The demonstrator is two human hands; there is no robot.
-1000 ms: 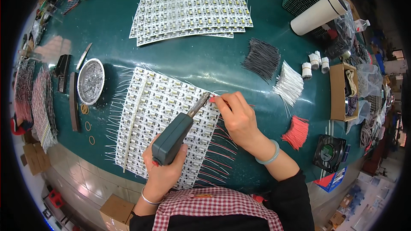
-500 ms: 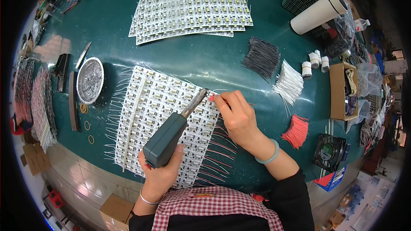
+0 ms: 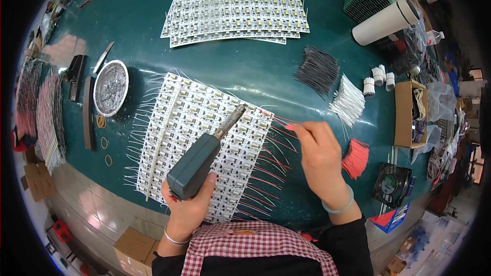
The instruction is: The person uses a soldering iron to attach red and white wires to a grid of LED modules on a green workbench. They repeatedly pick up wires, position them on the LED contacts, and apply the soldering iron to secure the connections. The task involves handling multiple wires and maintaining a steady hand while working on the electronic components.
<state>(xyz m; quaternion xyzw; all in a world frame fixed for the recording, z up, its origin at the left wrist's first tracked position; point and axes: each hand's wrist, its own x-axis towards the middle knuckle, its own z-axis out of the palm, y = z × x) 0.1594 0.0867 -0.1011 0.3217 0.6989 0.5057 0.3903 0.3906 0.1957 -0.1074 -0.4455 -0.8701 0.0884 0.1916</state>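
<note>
My left hand (image 3: 189, 213) is wrapped round a dark green soldering gun (image 3: 193, 166). Its metal tip reaches up and right over the top right part of a white circuit board panel (image 3: 171, 122) set with rows of small parts. To the right of that corner, my right hand (image 3: 321, 156) is closed in a pinch on red wires (image 3: 290, 127), whose ends show at the fingertips. A red wire runs from the board's corner toward those fingers. Red and white wires (image 3: 266, 174) fringe the panel's right edge, and pale ones its left.
A stack of similar panels (image 3: 235, 7) lies at the far side. Black wires (image 3: 317, 70), white wires (image 3: 348, 99) and red wires (image 3: 356, 158) lie in bundles to the right, near a fan (image 3: 392, 185) and a flask (image 3: 383, 22). A white bowl (image 3: 126, 92) of grey metallic material stands left.
My right hand has moved right and slightly toward me, away from the panel's corner, with red wires in its fingers. The soldering gun's tip stays near that corner.
</note>
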